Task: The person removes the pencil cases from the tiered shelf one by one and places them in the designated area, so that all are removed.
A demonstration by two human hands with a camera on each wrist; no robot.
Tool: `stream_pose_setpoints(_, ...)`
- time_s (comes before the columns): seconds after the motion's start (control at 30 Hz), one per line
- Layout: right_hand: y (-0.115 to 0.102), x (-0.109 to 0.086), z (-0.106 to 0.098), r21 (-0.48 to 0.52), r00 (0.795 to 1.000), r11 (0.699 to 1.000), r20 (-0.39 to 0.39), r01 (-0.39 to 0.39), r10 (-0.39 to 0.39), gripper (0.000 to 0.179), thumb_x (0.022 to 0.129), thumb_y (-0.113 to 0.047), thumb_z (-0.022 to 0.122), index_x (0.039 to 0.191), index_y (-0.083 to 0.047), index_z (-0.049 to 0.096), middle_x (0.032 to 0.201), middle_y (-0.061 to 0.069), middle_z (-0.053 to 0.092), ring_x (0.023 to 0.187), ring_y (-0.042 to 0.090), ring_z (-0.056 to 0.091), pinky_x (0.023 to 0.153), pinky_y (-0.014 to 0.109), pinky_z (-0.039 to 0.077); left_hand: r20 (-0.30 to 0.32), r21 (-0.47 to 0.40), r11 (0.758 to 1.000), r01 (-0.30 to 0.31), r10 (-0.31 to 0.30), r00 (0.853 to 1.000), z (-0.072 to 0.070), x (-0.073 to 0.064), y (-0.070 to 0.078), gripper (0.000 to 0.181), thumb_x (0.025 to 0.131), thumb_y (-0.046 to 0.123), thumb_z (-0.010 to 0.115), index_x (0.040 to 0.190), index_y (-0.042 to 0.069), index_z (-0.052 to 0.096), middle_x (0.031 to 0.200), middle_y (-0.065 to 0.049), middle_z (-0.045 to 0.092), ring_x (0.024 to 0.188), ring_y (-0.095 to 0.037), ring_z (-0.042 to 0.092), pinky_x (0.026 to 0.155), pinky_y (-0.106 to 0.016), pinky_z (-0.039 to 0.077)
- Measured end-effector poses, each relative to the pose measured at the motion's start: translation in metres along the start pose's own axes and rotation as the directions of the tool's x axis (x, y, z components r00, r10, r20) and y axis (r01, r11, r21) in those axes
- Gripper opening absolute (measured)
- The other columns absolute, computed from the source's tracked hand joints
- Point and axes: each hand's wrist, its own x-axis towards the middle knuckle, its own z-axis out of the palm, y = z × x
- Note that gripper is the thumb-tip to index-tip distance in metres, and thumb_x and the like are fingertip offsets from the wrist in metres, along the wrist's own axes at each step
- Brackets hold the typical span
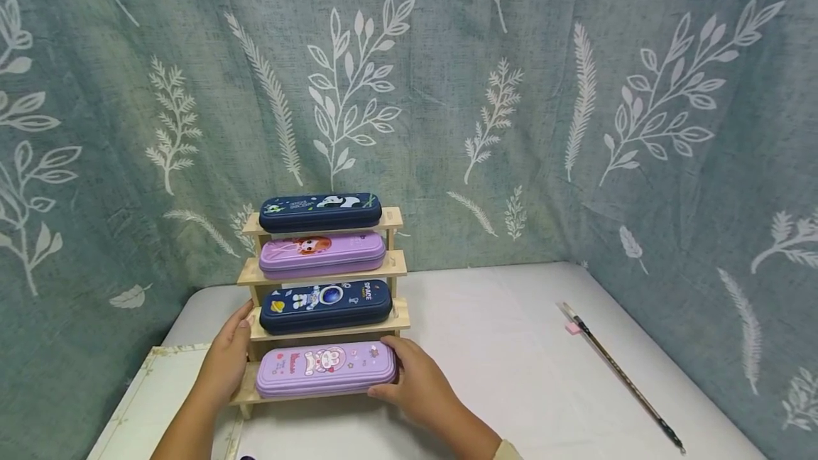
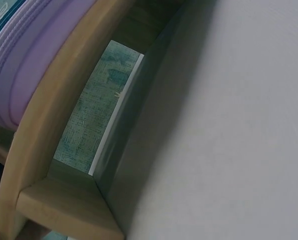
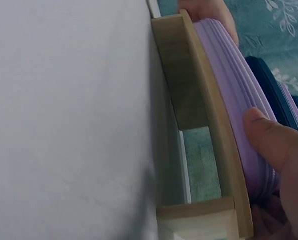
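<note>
A stepped wooden rack (image 1: 401, 314) stands on the white tabletop and carries a pencil case on each tier. On the bottom tier lies a light purple pencil case (image 1: 326, 369) with a cartoon figure. My right hand (image 1: 418, 382) grips its right end, the thumb (image 3: 268, 137) on its front side. My left hand (image 1: 225, 357) holds the rack's left side, its fingers partly hidden by the wood. Above are a navy astronaut pencil case (image 1: 326, 306), a purple one with a doll-like girl (image 1: 322, 254), and a navy panda pencil case (image 1: 319, 211) on top.
A long writing brush (image 1: 623, 375) lies at the right, its tip end on a small pink rest (image 1: 573, 329). A cream patterned board (image 1: 153, 389) lies at the left front. Leaf-patterned curtain (image 1: 434, 91) hangs behind and along the sides.
</note>
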Motion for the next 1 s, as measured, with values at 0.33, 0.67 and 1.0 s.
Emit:
stream_pose_setpoints(0.33,0.006,-0.004,-0.007,0.095,1.000,0.995,0.018,0.014,-0.015,0.082,0.079,-0.030,0.094,0.148,-0.009,0.056,0.148,0.007,0.059,0.140,0.025,0.056,0.117,0.043,0.046,0.011,0.018,1.000,0.007,-0.007,1.000,-0.003,-0.001,0.000,0.060,0.115,0.041,0.015,0.170,0.018,0.013,0.176,-0.011,0.011,0.162,-0.042,0.006,0.128,-0.067,0.010)
stream_pose_setpoints(0.67,0.021,-0.010,-0.020,0.356,0.997,0.934,0.073,-0.025,-0.001,0.080,0.077,-0.012,0.094,0.146,-0.003,0.055,0.149,0.015,0.055,0.142,0.033,0.052,0.108,0.027,0.051,0.000,-0.015,1.000,-0.007,0.007,1.000,-0.001,-0.001,-0.002,0.059,0.115,0.041,0.015,0.170,0.018,0.014,0.176,-0.012,0.011,0.162,-0.043,0.006,0.128,-0.068,0.009)
stream_pose_setpoints(1.0,0.037,-0.021,-0.039,0.446,0.993,0.893,0.117,-0.065,0.014,0.079,0.078,-0.012,0.094,0.146,-0.007,0.055,0.148,0.013,0.055,0.142,0.035,0.050,0.109,0.026,0.051,-0.001,-0.028,1.000,0.008,-0.008,1.000,0.000,0.000,-0.001,0.059,0.115,0.042,0.014,0.170,0.020,0.013,0.177,-0.010,0.010,0.162,-0.041,0.006,0.128,-0.066,0.010)
